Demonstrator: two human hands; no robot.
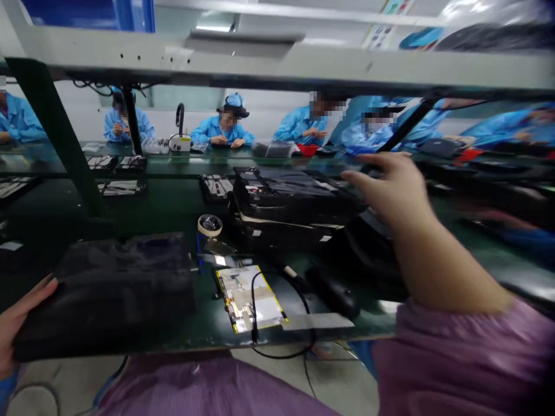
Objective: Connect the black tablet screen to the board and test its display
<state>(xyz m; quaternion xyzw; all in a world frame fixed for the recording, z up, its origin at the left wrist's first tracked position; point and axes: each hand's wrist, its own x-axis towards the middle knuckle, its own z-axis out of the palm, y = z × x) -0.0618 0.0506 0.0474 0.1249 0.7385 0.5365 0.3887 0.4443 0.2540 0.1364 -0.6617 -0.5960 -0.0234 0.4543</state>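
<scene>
Left hand (9,328) clamped on one dark case (130,289) left of the black stack (290,199), right hand (399,188), fingers apart, at its right; I count one yellow-edged panel (269,294) in front.

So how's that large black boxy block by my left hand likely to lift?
The large black boxy block is probably stiff, since its outline looks squared. Its far end may dip if your left hand lifts alone, as that hand is at one end. Slipperiness is hard to judge; blur hides its surface.
</scene>
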